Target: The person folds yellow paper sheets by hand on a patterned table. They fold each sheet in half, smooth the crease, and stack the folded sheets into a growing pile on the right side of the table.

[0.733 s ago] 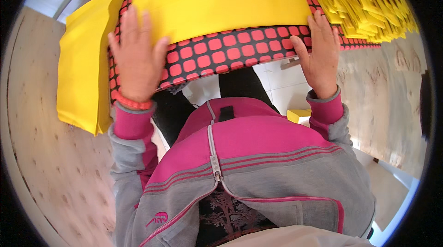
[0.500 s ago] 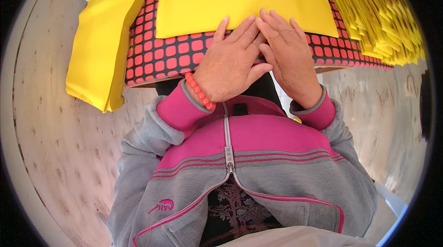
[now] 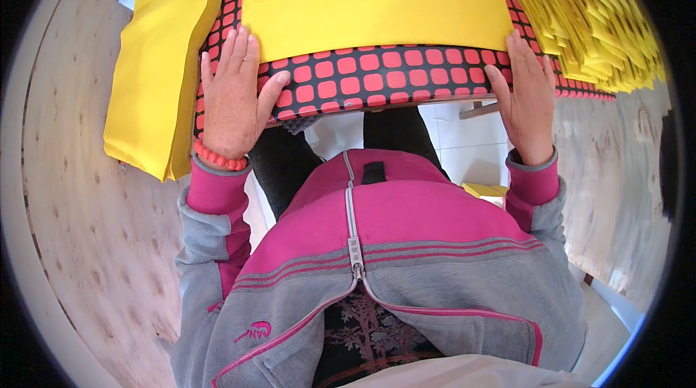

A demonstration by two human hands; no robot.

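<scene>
A wide yellow folded sheet (image 3: 377, 7), which looks like cloth or felt, lies flat across the table in front of me. My left hand (image 3: 235, 94) is open at its near left corner, fingertips touching the edge and thumb spread over the tablecloth. A red bead bracelet (image 3: 219, 157) circles that wrist. At the near right corner my right hand (image 3: 525, 94) also lies open, its fingers stretched along the sheet's edge and its thumb apart. Neither hand holds anything.
The table wears a black cloth with red squares (image 3: 348, 87). A thick yellow stack (image 3: 156, 69) hangs over its left edge. Many thin folded yellow pieces (image 3: 594, 26) are heaped at the far right. Wooden boards (image 3: 94, 207) flank me, and a yellow item (image 3: 484, 190) shows below the table.
Both hands have parted from the middle of the sheet's near edge, the left one moving left and the right one moving right, out to its two corners.
</scene>
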